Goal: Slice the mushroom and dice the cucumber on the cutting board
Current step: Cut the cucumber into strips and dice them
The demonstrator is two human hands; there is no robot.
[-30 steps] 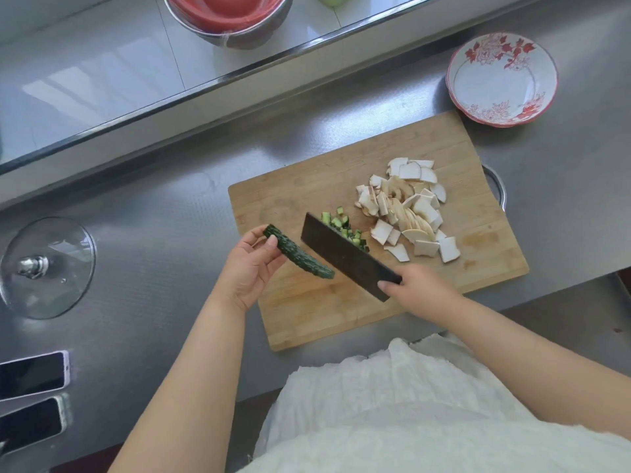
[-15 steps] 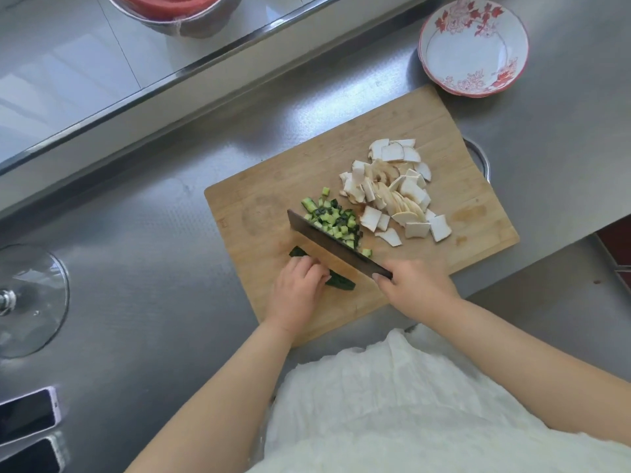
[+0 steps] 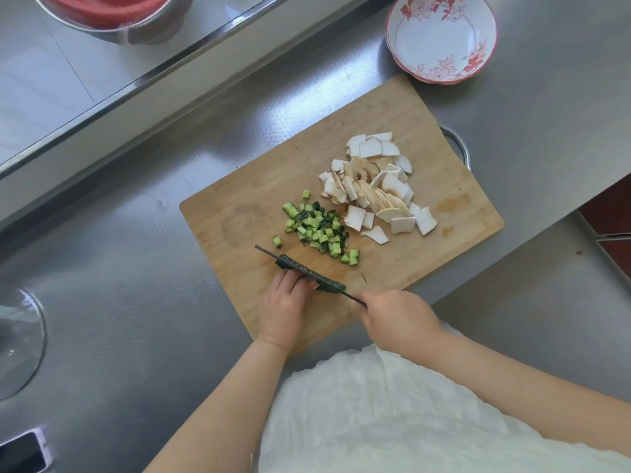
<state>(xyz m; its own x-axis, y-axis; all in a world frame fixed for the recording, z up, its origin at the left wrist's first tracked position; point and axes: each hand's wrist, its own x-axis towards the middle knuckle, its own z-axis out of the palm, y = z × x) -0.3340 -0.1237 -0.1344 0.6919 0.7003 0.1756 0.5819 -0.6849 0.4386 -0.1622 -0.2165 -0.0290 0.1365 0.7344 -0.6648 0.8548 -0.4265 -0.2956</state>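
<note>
A: What are the hands doing?

B: The left hand [image 3: 285, 310] presses down on the dark green cucumber piece [image 3: 297, 264], with its fingers curled over it. The right hand [image 3: 396, 319] is wrapped tight around the handle of the knife [image 3: 307, 272]. The two hands are close, side by side.

A: Where is the knife?

B: Its thin dark blade stands on edge on top of the cucumber piece, right at the left hand's fingertips. It points away from the right hand, up and to the left.

A: And the cut food?

B: The little green cucumber cubes [image 3: 316, 228] lie in a heap just past the blade, farther from the hands. The white mushroom slices [image 3: 375, 189] lie in a pile to the right of the cubes, farther still. All of it sits on the wooden cutting board [image 3: 426, 261].

A: What else is there?

B: The board lies on the shiny metal tabletop [image 3: 136, 268]. A white bowl with red flowers [image 3: 440, 39] stands well past the board, far from the right hand. A glass lid [image 3: 17, 339] lies far off to the left of the left hand.
</note>
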